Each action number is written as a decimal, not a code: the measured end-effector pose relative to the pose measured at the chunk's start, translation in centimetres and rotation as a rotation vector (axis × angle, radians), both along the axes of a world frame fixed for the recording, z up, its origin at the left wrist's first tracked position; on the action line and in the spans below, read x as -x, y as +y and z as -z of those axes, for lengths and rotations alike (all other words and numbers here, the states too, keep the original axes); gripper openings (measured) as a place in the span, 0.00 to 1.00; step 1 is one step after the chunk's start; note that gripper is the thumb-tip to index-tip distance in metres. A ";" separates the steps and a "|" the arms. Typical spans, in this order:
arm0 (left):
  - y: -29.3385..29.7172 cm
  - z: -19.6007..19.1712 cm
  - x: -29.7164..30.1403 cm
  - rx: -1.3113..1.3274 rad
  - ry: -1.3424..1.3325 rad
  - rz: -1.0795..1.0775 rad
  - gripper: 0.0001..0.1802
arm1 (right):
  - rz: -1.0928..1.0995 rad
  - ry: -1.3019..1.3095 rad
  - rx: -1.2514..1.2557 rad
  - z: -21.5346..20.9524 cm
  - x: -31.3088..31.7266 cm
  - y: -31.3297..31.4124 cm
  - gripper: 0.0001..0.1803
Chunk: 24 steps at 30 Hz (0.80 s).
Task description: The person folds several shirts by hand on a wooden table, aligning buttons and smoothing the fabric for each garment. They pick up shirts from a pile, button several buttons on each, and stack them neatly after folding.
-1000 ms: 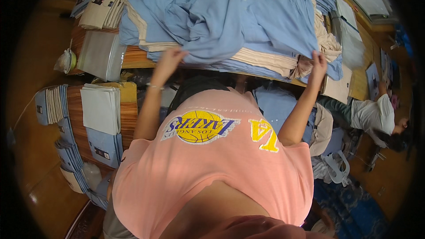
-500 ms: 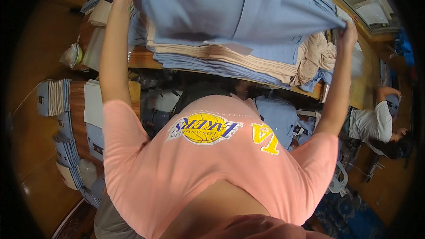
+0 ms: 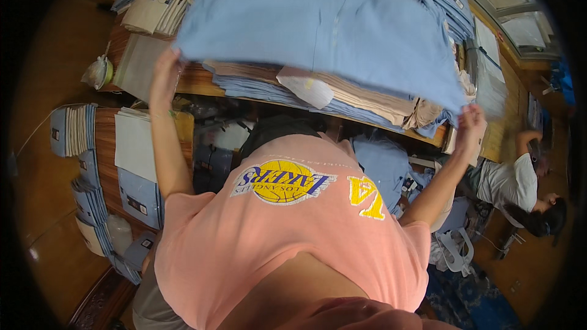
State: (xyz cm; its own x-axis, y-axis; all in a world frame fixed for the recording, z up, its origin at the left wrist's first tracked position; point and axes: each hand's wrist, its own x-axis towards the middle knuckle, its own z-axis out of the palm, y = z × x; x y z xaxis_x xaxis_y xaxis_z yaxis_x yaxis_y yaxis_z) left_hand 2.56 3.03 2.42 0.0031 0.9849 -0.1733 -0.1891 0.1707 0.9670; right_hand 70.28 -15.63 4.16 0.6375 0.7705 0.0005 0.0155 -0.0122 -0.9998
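A light blue shirt [image 3: 269,18] is spread wide across the table, with a small dark label near its far edge. My left hand [image 3: 164,79] pinches its near left corner, and my right hand [image 3: 471,125] has the near right corner between closed fingers. Beneath the shirt lies a layered stack of beige cloth [image 3: 367,95] and blue cloth [image 3: 257,90], its front edges showing. A whitish patterned piece [image 3: 309,87] hangs over the front of that stack. The shirt hides the stack's top.
Folded beige garments [image 3: 156,6] stand at the far left, folded blue ones [image 3: 449,0] at the far right. Left of me a wooden side table [image 3: 110,146] bears packed garments. A seated person [image 3: 513,183] is at the right. A white plastic frame-like thing [image 3: 455,250] lies lower right.
Both hands have come down toward me, drawing the shirt's near edge lower and flattening it over the table. The whitish piece now shows more. The person at the right has shifted slightly.
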 end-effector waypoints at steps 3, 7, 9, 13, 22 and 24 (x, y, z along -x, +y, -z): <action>-3.3 5.9 -0.1 0.231 0.156 -0.006 0.11 | 0.027 0.150 0.131 8.1 2.5 -2.2 0.14; -5.0 3.0 -1.0 0.151 0.217 -0.142 0.10 | 0.063 0.133 0.161 6.0 2.8 -3.4 0.16; -5.5 -0.1 -0.5 0.146 0.225 -0.041 0.10 | 0.048 0.056 0.249 2.3 3.2 -4.3 0.16; -7.1 2.4 4.7 0.268 0.332 0.216 0.12 | -0.110 -0.017 0.407 1.6 1.7 -7.2 0.16; -0.3 0.6 -12.9 -0.289 0.721 0.365 0.20 | -0.421 -0.537 0.241 4.2 13.0 5.2 0.12; 1.2 0.1 -18.8 -0.482 0.862 0.564 0.15 | -0.573 -0.609 0.096 3.9 17.2 10.3 0.09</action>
